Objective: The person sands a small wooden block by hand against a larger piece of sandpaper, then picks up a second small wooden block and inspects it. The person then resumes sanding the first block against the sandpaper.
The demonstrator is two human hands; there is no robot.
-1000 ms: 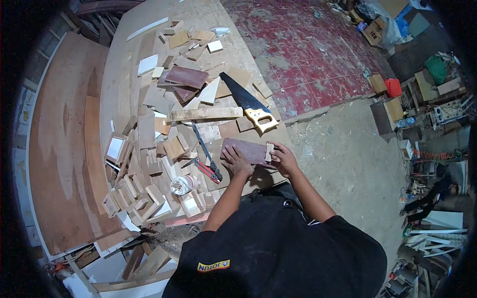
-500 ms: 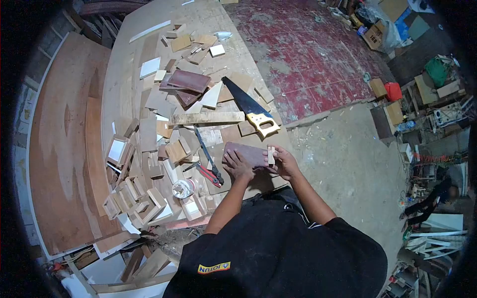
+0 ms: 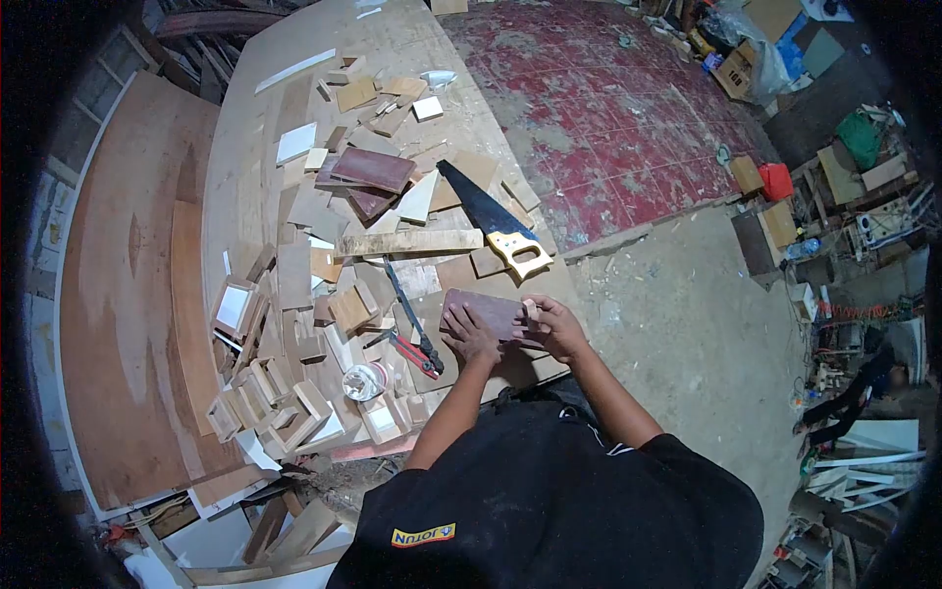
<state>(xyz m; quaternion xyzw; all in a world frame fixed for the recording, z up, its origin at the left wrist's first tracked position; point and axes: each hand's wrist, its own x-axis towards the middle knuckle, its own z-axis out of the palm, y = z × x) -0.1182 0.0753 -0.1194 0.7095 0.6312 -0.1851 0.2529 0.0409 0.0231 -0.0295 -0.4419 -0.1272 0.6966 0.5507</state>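
Observation:
A reddish-brown flat board [image 3: 498,306] lies at the near right edge of the workbench. My left hand [image 3: 473,336] rests on it with the fingers spread. My right hand [image 3: 555,330] grips a small wooden block [image 3: 531,310] at the board's right end. A handsaw [image 3: 494,216] with a pale handle lies beyond the board. To the left are red-handled pliers [image 3: 412,353] and a dark metal bar [image 3: 406,302]. A long wooden strip [image 3: 410,242] lies beyond them.
Wood offcuts and small wooden frames [image 3: 265,401] cover the workbench [image 3: 285,29]. A round white container [image 3: 364,382] stands near the front. More reddish-brown boards [image 3: 373,170] lie farther back. A person [image 3: 852,398] is at the far right.
The block in my right hand has turned and now shows a narrower face. The board and my left hand have shifted very little.

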